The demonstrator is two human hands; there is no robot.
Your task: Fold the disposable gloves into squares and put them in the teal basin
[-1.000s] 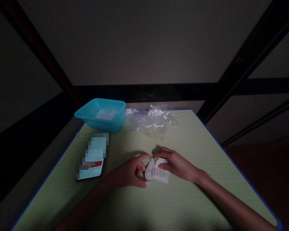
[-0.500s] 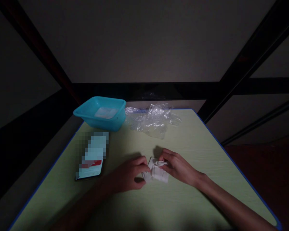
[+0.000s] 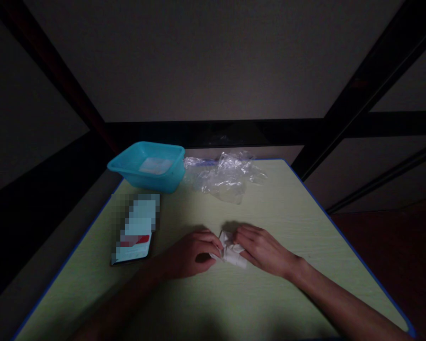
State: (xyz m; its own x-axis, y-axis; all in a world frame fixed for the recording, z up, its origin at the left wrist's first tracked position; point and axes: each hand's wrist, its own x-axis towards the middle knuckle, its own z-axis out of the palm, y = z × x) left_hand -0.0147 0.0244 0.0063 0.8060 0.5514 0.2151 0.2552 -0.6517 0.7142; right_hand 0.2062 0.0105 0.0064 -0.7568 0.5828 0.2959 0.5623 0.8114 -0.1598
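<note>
While the left hand and right hand pinch the white sheet, uneven pulling could tear it.

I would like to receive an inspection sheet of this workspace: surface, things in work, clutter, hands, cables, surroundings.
Surface: pale green table with blue edging.
Things in work: crumpled white sheet, paper or cloth unclear, between the hands.
Clutter: phone at left, screen lit; blue tub behind it, with something white inside; crumpled clear plastic right of the tub.
Hands: left hand and right hand both hold the sheet.
Cables: nothing seen.
Surroundings: dim; grey wall beyond the table.
</note>
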